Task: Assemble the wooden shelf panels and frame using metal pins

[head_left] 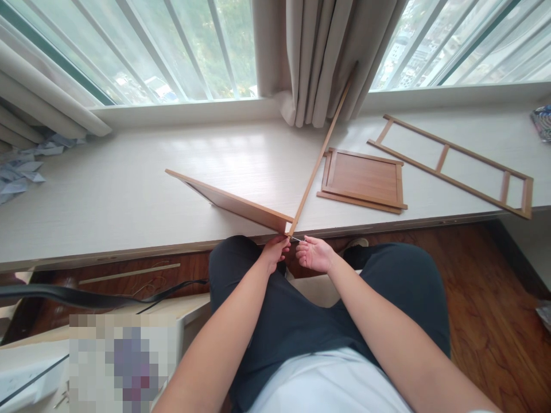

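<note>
Two thin wooden panels stand on edge on the white window ledge (107, 195) and meet in a corner at its front edge. The left panel (235, 202) runs back to the left; the right panel (321, 155) leans toward the curtain. My left hand (275, 251) pinches that corner joint. My right hand (315, 253) is closed just to its right, holding a small thin metal piece, perhaps a screw or a tool, pointed at the joint.
A flat wooden panel stack (364, 180) lies to the right on the ledge, with a ladder-like wooden frame (451, 163) beyond it. Grey curtains (318, 57) hang at the window. Crumpled paper (21, 172) sits far left. A thin wooden strip (129, 274) lies on the floor.
</note>
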Motion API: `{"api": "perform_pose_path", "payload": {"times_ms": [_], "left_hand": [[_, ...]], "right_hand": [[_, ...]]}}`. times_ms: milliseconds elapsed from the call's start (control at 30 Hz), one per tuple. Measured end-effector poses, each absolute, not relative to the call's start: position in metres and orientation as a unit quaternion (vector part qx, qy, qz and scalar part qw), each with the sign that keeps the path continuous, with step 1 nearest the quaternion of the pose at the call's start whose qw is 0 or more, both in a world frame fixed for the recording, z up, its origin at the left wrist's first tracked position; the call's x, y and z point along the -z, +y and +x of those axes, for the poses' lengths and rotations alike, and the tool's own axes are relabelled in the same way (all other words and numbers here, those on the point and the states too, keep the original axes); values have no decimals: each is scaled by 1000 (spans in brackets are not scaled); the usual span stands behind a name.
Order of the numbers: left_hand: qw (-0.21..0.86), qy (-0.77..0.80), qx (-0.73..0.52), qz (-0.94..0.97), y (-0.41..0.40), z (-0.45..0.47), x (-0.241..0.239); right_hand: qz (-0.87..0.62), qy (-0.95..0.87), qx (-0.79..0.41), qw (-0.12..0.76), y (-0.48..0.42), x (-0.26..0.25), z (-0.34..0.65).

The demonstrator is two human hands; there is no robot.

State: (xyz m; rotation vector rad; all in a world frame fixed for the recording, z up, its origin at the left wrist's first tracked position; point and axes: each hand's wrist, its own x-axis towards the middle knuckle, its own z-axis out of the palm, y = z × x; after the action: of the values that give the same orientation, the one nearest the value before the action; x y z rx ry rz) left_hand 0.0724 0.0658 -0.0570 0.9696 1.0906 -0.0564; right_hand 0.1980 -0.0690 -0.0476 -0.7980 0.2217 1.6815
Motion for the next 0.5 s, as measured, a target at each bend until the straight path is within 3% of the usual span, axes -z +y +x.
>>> {"api": "perform_pose_path", "payload": {"times_ms": [500], "left_hand": [[746, 497, 29, 443, 66, 72, 60]], "right_hand": [[-257, 148, -760, 578, -69, 48, 209]]}}
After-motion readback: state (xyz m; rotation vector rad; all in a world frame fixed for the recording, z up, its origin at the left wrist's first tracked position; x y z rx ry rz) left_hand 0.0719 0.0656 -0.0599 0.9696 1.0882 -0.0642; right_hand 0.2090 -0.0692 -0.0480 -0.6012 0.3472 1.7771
